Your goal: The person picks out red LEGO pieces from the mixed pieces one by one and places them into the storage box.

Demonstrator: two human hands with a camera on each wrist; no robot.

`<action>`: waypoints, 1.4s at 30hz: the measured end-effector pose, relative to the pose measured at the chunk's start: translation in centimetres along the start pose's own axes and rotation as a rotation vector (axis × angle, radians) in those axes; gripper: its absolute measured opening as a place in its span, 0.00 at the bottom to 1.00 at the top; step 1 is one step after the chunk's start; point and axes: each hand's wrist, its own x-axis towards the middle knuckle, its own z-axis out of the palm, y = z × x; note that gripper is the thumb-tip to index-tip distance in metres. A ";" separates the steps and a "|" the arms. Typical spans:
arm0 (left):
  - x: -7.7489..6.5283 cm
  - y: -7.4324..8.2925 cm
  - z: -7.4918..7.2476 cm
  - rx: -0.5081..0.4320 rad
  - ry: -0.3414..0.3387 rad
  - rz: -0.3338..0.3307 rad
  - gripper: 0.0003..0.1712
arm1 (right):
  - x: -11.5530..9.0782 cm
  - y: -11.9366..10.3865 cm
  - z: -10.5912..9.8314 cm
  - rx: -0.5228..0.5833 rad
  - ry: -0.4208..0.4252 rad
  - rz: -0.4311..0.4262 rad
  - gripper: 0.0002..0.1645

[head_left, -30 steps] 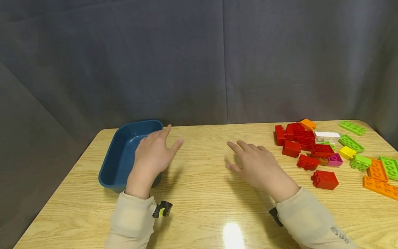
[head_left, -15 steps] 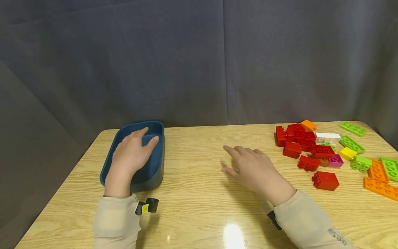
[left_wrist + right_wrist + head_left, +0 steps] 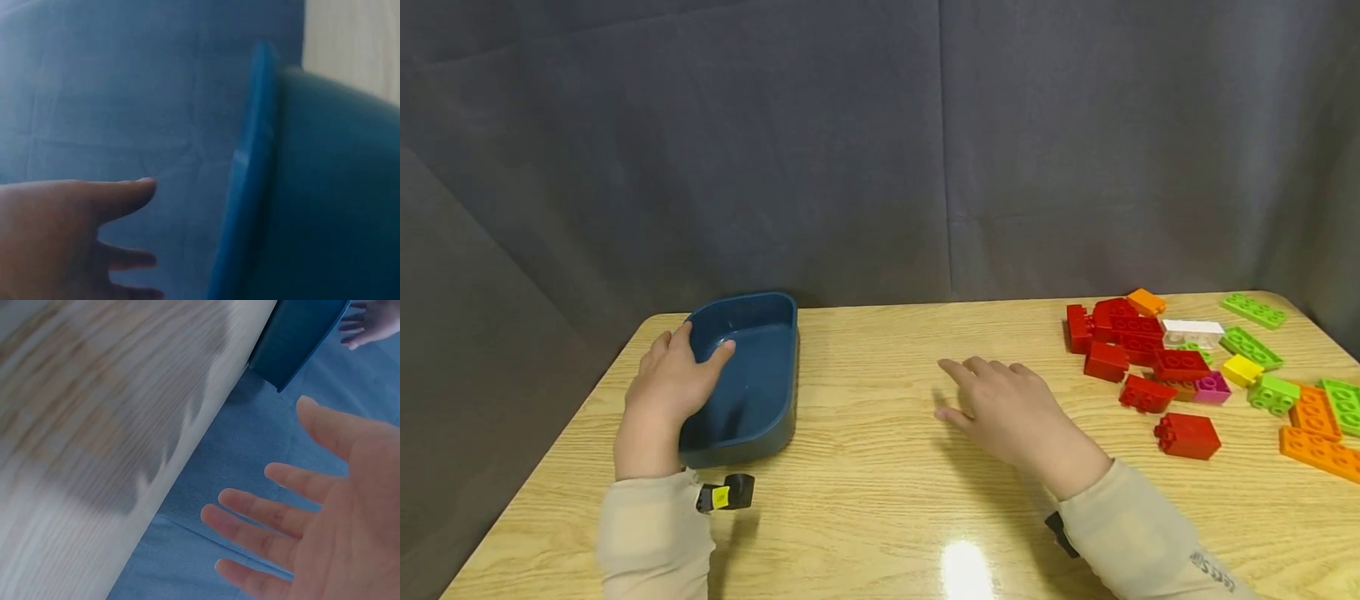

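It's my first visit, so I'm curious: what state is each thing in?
Blue bin: upright, open-topped, no bricks visible inside.
Left grip: open, holding nothing.
Right grip: open, holding nothing.
Red bricks: mostly bunched.
Nearest red brick: apart, on its side.
Other bricks: scattered, some touching.
Curtain: hanging, creased.

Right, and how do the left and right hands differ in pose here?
The left hand is at the left side of the blue bin; the right hand hovers over the table, between bin and bricks. In the head view, the left hand's fingers point mostly forward, while the right hand's slant leftward. Both hands hold nothing.
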 end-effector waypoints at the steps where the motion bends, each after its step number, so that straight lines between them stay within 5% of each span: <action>1: 0.0 -0.1 0.1 0.009 -0.028 -0.020 0.53 | 0.0 0.0 0.0 -0.004 0.000 -0.001 0.37; 6: 0.2 -0.4 0.7 0.051 -0.108 -0.099 0.54 | -0.1 0.0 0.2 -0.023 0.020 -0.011 0.34; 19: 0.3 -2.5 0.4 0.056 -0.004 -0.255 0.41 | -0.2 0.2 0.1 -0.050 0.071 -0.014 0.29; 31: 0.1 -4.9 0.0 -0.190 -0.137 -0.070 0.48 | -0.2 0.1 0.0 -0.054 0.058 -0.003 0.28; 42: 0.4 -5.8 2.4 -0.496 -0.120 0.012 0.41 | -0.2 0.0 -0.2 -0.044 0.042 0.003 0.27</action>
